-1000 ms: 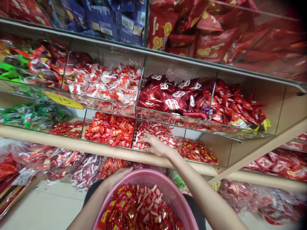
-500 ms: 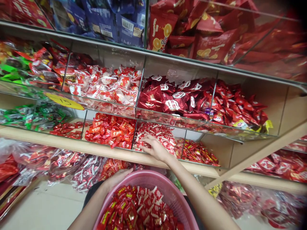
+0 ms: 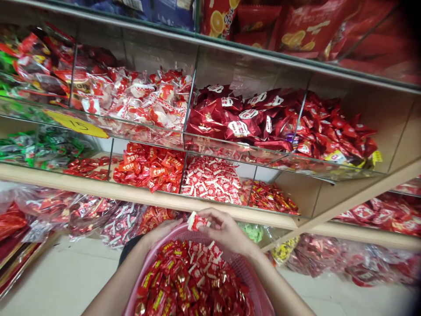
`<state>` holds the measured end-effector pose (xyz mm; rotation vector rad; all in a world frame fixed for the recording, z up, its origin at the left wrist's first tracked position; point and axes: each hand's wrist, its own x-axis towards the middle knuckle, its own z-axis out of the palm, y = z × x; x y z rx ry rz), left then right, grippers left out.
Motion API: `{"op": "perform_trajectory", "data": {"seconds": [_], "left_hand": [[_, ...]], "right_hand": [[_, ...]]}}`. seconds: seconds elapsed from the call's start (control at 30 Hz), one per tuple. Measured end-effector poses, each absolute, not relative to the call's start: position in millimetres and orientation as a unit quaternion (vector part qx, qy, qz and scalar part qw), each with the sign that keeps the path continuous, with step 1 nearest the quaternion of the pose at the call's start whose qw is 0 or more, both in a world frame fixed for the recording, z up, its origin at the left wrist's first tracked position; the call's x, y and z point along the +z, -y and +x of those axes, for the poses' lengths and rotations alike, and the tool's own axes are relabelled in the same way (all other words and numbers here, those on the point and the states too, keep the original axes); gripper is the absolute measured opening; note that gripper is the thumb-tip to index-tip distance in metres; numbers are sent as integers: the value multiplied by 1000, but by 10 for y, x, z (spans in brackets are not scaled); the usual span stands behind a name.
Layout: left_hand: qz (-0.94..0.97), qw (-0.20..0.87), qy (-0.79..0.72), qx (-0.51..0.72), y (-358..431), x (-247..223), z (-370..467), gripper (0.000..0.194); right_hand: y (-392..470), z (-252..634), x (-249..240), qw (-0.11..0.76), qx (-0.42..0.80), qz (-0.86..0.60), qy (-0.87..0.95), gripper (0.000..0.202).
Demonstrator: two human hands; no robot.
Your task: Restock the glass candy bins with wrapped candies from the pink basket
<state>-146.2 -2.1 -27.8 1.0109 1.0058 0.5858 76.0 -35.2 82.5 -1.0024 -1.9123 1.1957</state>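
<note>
My right hand (image 3: 226, 231) pinches a small red-and-white wrapped candy (image 3: 196, 221) above the far rim of a pink plastic basket (image 3: 259, 295). The basket is heaped with mixed red candies (image 3: 194, 281). My left hand (image 3: 160, 233) grips the basket's far left rim. Straight ahead, a glass-fronted shelf bin (image 3: 212, 180) holds a pile of the same red-and-white candies, just above and beyond my right hand.
Neighbouring bins hold orange-red candies (image 3: 148, 166), dark red packets (image 3: 240, 118) and green sweets (image 3: 42, 149). A wooden shelf edge (image 3: 98, 193) runs across. Clear bags of candy (image 3: 85, 215) lie under it. A yellow price tag (image 3: 77, 125) sticks to the glass.
My right hand has drawn back from the red-and-white candy bin and come down over the basket, now with one candy in its fingers. The view has tilted downward a little.
</note>
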Motion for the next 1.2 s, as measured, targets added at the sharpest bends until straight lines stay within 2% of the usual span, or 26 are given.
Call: {"op": "perform_trajectory", "data": {"seconds": [0.1,0.23,0.43,0.77,0.93,1.07,1.2], "left_hand": [[449,718,-466,258,18,-292,-1454,55],[445,701,-492,263,25,-346,-1464,53],[453,701,-485,262,23,-356,-1466,52],[433,718,-477,265,41,-288,-1443,48],[429,715,-475,283,51,-316,-1439,48],[439,705,-482,277,36,-364,-1461,52],[442,694,-495,277,2,-386,-1488,58]], "right_hand": [[444,794,443,282,478,-411,724,29],[451,856,-37,238,413,-492,729,21],[458,901,-282,192,363,-521,748,18],[575,830,-260,80,243,-558,790,27],[604,776,-188,44,187,-583,789,24],[602,772,53,97,168,-569,799,21],[585,762,565,188,189,-491,830,17]]}}
